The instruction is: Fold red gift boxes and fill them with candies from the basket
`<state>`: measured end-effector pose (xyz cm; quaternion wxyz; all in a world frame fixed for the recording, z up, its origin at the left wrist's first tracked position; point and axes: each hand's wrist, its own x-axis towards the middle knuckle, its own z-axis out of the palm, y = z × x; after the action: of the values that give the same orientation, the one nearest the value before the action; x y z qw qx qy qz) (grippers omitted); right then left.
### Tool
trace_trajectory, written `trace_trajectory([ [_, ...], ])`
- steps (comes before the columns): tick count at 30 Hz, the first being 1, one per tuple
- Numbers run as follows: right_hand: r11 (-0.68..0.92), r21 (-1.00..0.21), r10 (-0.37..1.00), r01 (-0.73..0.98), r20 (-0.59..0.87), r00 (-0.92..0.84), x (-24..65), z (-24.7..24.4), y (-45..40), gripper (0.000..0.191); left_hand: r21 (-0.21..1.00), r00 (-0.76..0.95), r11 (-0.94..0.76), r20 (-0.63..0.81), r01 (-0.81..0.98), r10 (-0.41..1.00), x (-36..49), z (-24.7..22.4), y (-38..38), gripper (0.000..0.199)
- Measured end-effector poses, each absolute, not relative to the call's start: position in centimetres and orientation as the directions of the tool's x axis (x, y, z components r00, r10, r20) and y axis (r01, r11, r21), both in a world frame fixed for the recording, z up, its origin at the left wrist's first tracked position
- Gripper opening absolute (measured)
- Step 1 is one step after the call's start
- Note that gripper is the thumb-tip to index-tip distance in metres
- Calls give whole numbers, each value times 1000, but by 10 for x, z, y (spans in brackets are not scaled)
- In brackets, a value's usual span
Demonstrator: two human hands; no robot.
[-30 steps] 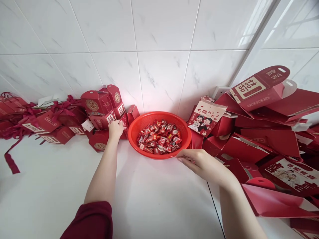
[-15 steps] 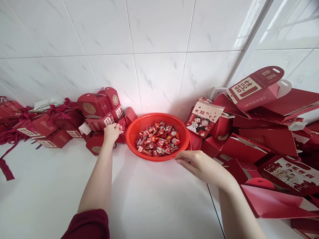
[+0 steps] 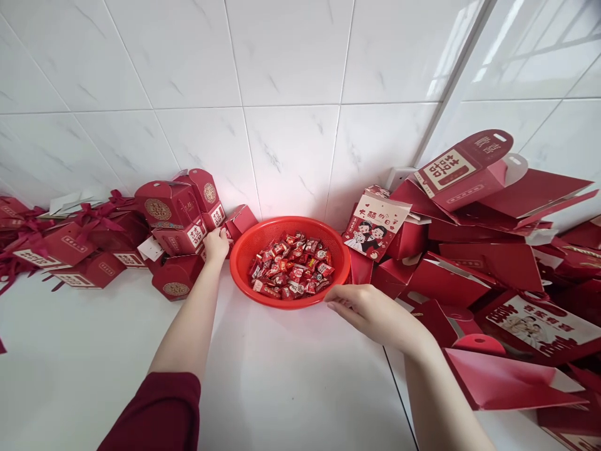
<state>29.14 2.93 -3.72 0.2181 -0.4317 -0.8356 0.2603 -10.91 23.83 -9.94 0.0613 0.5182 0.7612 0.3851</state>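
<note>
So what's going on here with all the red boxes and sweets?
One person's left hand is beside the stacked red boxes; whether it grips one, I can't tell. The right hand is at the near right rim of the red basket. Wrapped sweets lie in the basket, and more boxes are heaped to its right.

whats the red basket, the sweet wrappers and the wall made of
Basket: probably plastic, smooth, with fine perforations. Wrappers: likely thin plastic or foil film, from the creases and shiny highlights. Wall: seemingly glazed ceramic tile, glossy, with straight joints and bright reflections.
</note>
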Motion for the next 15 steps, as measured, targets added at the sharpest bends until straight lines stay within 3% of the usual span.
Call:
trace_trajectory([
  [4,489,-617,837,617,133,-530,292,-37,30,24,631,-407,110,348,768,844,-105,-98,247,37],
  [9,480,-620,844,620,135,-518,296,-36,29,25,562,-332,-11,504,827,798,-101,-100,204,64],
  [12,479,-621,846,620,137,-516,297,-36,29,26,489,-265,-92,610,867,746,-103,-107,150,58],
  [15,477,-620,847,623,133,-516,295,-37,28,26,410,-258,-66,683,910,684,-109,-120,102,54],
])
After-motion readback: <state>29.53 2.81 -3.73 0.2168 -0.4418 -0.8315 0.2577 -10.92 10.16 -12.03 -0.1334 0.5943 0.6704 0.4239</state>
